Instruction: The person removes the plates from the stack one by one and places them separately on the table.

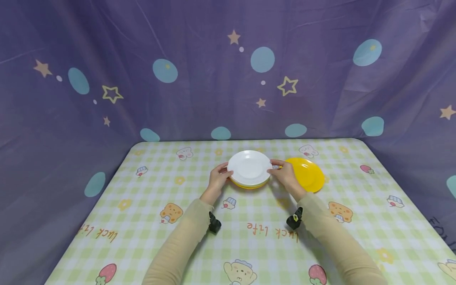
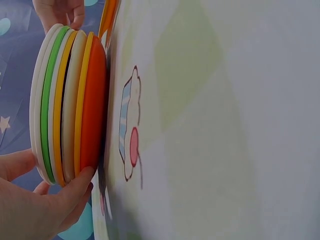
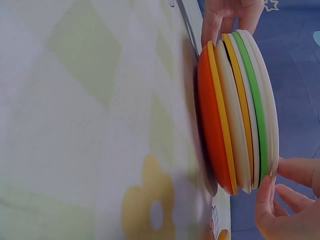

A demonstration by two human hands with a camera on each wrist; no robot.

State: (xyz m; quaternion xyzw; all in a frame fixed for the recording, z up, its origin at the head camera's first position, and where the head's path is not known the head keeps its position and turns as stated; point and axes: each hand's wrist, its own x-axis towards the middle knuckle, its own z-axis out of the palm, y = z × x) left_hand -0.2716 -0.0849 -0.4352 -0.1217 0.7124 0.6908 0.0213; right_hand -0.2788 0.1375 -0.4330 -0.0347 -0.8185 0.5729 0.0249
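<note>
In the head view, a round white plate (image 1: 249,166) tops a stack of several plates at the table's middle. From the side, the stack shows white, green (image 2: 50,100), yellow and cream rims above an orange plate (image 2: 93,105) at the bottom. My left hand (image 1: 217,178) grips the stack's left edge, thumb by the white rim and a finger reaching down to the orange plate. At the right edge, my right hand (image 1: 286,175) pinches the white plate's rim, its fingertips beside the green rim (image 3: 252,100).
A yellow plate (image 1: 310,176) lies on the table just right of the stack, partly behind my right hand. The checked tablecloth (image 1: 142,221) covers the table. A purple curtain (image 1: 199,99) hangs close behind its far edge.
</note>
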